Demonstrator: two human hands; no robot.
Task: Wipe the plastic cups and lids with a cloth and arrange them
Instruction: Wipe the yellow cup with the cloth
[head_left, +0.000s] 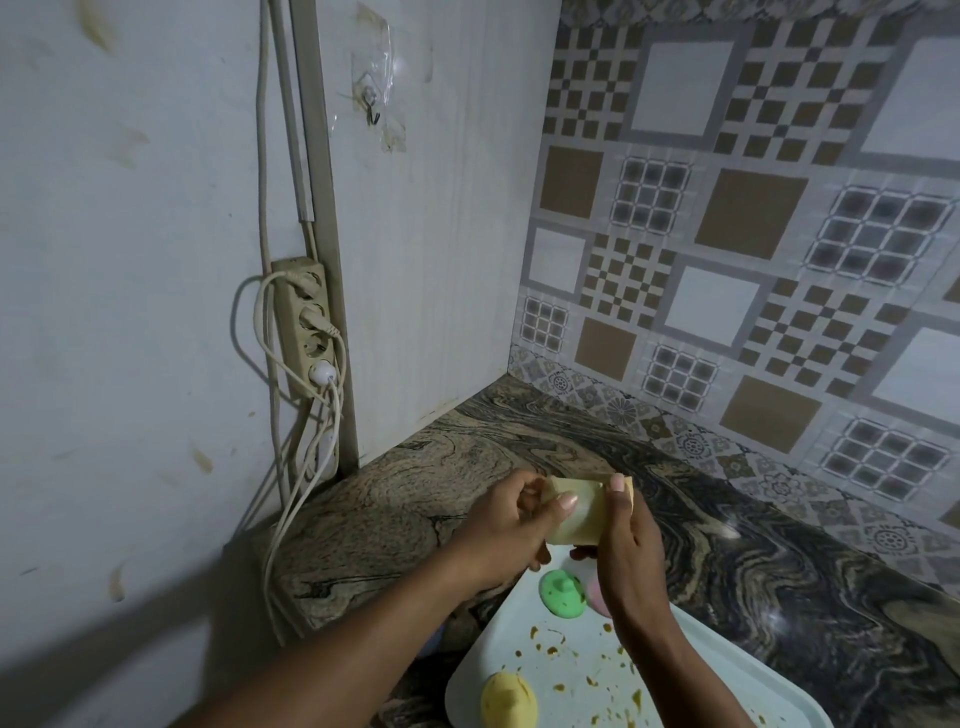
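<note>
Above the marbled counter, both my hands hold a pale yellow cloth (587, 512) wrapped around something small and roundish that I cannot make out. My left hand (511, 525) grips the cloth's left side with the thumb pressed on its face. My right hand (626, 540) pinches the right edge from behind. Below them lies a pale blue tray (691, 691), spattered with brown specks. On it sit a green lid (562, 592) with a knob, a pink lid (595, 595) half hidden by my right wrist, and a yellow lid (506, 699) near the front.
The marbled counter (779, 571) runs into a corner between a white wall and a patterned tiled wall. A power strip (306, 322) with several plugged cables hangs on the left wall, its cords trailing down past the counter's left edge.
</note>
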